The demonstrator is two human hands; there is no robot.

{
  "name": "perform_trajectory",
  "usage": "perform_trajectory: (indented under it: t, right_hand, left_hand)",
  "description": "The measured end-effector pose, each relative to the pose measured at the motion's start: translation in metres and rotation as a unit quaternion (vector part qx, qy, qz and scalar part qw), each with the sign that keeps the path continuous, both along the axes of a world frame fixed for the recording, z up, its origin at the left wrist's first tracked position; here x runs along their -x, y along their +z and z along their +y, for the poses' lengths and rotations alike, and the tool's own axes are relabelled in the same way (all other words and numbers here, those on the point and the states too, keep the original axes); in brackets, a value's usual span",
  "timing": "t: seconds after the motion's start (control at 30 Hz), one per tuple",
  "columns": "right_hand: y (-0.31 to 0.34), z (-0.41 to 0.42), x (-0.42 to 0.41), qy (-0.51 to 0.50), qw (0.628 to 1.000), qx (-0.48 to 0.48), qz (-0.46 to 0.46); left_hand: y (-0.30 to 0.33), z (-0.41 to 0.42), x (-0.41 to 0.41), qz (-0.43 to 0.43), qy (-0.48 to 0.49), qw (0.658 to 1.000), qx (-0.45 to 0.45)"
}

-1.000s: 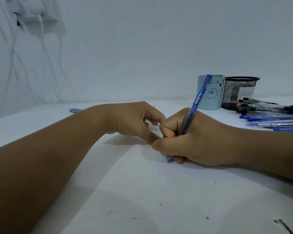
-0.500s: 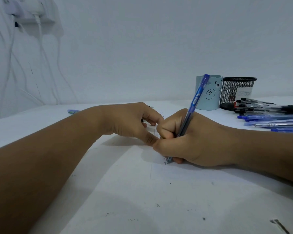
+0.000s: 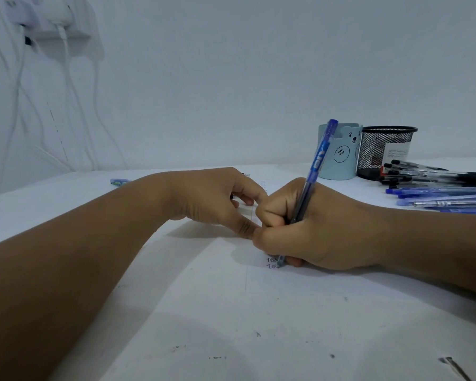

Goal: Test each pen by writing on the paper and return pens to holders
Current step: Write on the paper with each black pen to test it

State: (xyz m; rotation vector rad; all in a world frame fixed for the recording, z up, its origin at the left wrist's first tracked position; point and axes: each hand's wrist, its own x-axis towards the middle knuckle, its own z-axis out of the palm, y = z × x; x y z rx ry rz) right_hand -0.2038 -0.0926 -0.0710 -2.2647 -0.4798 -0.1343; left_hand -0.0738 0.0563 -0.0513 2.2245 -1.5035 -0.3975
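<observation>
Right hand (image 3: 322, 229) grips blue pen (image 3: 312, 178), tip on paper (image 3: 327, 287) mid-surface, beside two short written lines. Left hand (image 3: 217, 200) steadies the sheet, fingers loosely curled, holding nothing visible. Advice: light even pressure, finish word, check ink continuity. Holders (image 3: 341, 158) at far right edge.

— What's different from a second ago?
— Two short lines of writing (image 3: 272, 263) now show on the paper (image 3: 300, 287), left of the pen (image 3: 311, 185) tip.
— And the hands?
— The right hand (image 3: 313, 232) has slid slightly rightward.
</observation>
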Motion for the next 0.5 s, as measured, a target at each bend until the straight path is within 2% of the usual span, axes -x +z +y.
perform_trajectory:
  t: [0.27, 0.5]
  right_hand:
    - [0.0006, -0.001, -0.0022, 0.003, 0.999, 0.013, -0.036]
    - [-0.0031, -0.0051, -0.0044, 0.007, 1.0, -0.017, -0.012]
  left_hand:
    - [0.0011, 0.0009, 0.0008, 0.0, -0.002, 1.0, -0.005]
    - [-0.0002, 0.0015, -0.0014, 0.002, 0.001, 1.0, 0.0]
